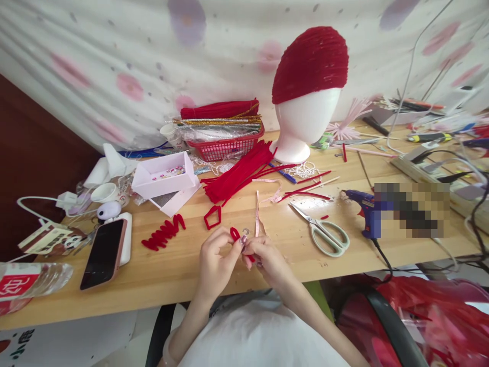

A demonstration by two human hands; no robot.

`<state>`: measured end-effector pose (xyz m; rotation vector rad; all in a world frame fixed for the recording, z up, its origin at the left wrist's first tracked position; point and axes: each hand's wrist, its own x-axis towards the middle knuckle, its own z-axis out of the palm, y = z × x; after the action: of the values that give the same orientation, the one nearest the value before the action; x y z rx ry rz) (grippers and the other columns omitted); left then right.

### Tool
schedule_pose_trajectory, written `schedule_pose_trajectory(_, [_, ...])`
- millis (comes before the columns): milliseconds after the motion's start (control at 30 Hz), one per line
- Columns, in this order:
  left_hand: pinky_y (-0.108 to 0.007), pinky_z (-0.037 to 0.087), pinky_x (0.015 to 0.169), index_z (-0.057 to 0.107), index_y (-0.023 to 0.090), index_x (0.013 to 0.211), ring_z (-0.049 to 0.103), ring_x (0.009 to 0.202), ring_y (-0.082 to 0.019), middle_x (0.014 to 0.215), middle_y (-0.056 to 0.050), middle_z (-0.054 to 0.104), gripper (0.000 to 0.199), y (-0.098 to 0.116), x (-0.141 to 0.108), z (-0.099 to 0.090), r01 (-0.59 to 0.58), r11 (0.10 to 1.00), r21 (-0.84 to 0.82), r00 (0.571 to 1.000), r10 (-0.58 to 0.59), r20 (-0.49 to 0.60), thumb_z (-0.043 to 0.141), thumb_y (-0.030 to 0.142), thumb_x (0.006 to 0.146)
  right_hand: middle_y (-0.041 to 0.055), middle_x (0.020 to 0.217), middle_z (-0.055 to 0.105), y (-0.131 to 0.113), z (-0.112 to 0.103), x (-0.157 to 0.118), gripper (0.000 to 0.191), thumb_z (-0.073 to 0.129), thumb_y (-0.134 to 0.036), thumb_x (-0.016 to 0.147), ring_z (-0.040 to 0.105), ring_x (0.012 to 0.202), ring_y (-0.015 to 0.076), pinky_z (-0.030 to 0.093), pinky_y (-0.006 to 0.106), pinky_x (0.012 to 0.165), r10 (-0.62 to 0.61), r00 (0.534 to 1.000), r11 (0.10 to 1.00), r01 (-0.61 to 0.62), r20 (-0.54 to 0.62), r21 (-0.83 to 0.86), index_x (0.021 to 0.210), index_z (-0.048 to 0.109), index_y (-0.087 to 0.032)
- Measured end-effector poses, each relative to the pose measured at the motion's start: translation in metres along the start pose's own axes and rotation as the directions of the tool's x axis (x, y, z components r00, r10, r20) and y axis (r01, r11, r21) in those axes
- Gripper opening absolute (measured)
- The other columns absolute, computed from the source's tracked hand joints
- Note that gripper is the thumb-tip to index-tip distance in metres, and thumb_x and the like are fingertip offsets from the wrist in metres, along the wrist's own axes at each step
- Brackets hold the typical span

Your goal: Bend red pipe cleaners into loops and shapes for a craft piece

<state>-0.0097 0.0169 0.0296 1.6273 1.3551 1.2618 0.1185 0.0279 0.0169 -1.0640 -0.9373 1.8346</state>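
A short bent red pipe cleaner [235, 234] is pinched at the fingertips of my left hand [218, 259]. My right hand [270, 261] meets it there, its fingers closed on the lower end of the same piece. The fingers hide the middle of it. Just beyond my hands lies a red pipe cleaner pentagon [212, 217]. A row of several folded red pieces [163, 233] rests to the left. Farther back is a bundle of straight red pipe cleaners [240, 173]. A measuring tape [257, 216] runs down toward my right hand.
Scissors [324, 232] and a blue glue gun [367, 209] lie to the right. A white foam head [305, 120] wears a red cap [313, 63]. At left are a phone [103, 254], a bottle [34, 285] and a white box [164, 183]; behind stands a red basket [229, 147].
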Motion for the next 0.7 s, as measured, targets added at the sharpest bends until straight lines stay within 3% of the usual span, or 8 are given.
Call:
schedule_pose_trajectory(233, [-0.024,0.043,0.068,0.063,0.018,0.061,0.059,0.073,-0.015,0.069,0.0,0.059,0.025,0.006,0.005,-0.001,-0.029,0.996,0.082,0.994,0.037,-0.101,0.065,0.022,0.086,-0.0028,0.037,0.04,0.006,0.002,-0.001,0.026,0.05,-0.024,0.06,0.026,0.046,0.0104,0.017,0.029,0.049,0.037,0.999,0.998,-0.036,-0.015,0.044,0.034,0.053,-0.02])
schedule_pose_trajectory(300, [-0.025,0.044,0.07,0.065,0.018,0.061,0.059,0.074,-0.015,0.069,0.0,0.06,0.024,0.007,0.008,-0.002,-0.013,1.0,0.017,0.995,0.015,-0.103,0.067,0.025,0.084,-0.0026,0.037,0.041,0.005,0.001,-0.002,0.027,0.051,-0.023,0.06,0.026,0.046,0.0103,0.016,0.029,0.049,0.05,0.999,0.996,-0.051,0.008,0.07,0.034,0.053,-0.02])
schedule_pose_trajectory(367, [-0.026,0.045,0.073,0.069,0.018,0.063,0.06,0.077,-0.016,0.073,-0.002,0.062,0.026,0.005,0.01,-0.003,0.068,0.985,-0.159,0.995,-0.078,-0.057,0.068,0.032,0.085,-0.0029,0.037,0.041,0.004,0.0,-0.002,0.027,0.051,-0.022,0.06,0.025,0.044,0.0098,0.016,0.029,0.048,0.076,0.996,0.992,-0.081,0.049,0.102,0.034,0.052,-0.02])
schedule_pose_trajectory(433, [-0.028,0.047,0.075,0.073,0.017,0.066,0.062,0.077,-0.018,0.075,-0.004,0.065,0.033,0.002,0.011,-0.003,0.221,0.874,-0.432,0.974,-0.216,0.062,0.068,0.045,0.083,-0.0034,0.035,0.038,0.002,0.0,-0.002,0.027,0.05,-0.024,0.059,0.026,0.042,0.0093,0.017,0.028,0.048,0.115,0.986,0.982,-0.132,0.122,0.136,0.032,0.047,-0.02])
schedule_pose_trajectory(500, [-0.03,0.049,0.076,0.075,0.016,0.069,0.064,0.077,-0.019,0.075,-0.004,0.066,0.04,-0.002,0.01,-0.003,0.365,0.67,-0.646,0.929,-0.3,0.214,0.07,0.054,0.078,-0.0042,0.033,0.032,0.001,0.001,-0.001,0.027,0.048,-0.026,0.057,0.026,0.039,0.0089,0.02,0.028,0.048,0.163,0.96,0.966,-0.202,0.227,0.161,0.031,0.042,-0.022])
schedule_pose_trajectory(567, [-0.031,0.05,0.077,0.076,0.016,0.069,0.064,0.076,-0.019,0.074,-0.004,0.065,0.04,-0.005,0.009,-0.002,0.442,0.512,-0.737,0.895,-0.308,0.323,0.074,0.055,0.074,-0.0049,0.032,0.028,-0.001,0.003,-0.001,0.027,0.046,-0.028,0.056,0.024,0.037,0.0084,0.022,0.028,0.048,0.205,0.923,0.947,-0.271,0.326,0.173,0.03,0.038,-0.023])
schedule_pose_trajectory(700, [-0.03,0.051,0.081,0.075,0.016,0.067,0.062,0.072,-0.015,0.073,-0.001,0.061,0.033,-0.008,0.005,0.0,0.459,0.396,-0.795,0.884,-0.297,0.362,0.079,0.048,0.072,-0.0051,0.031,0.025,-0.003,0.006,0.001,0.029,0.046,-0.028,0.056,0.023,0.036,0.0077,0.021,0.028,0.047,0.244,0.872,0.922,-0.344,0.424,0.177,0.03,0.035,-0.023])
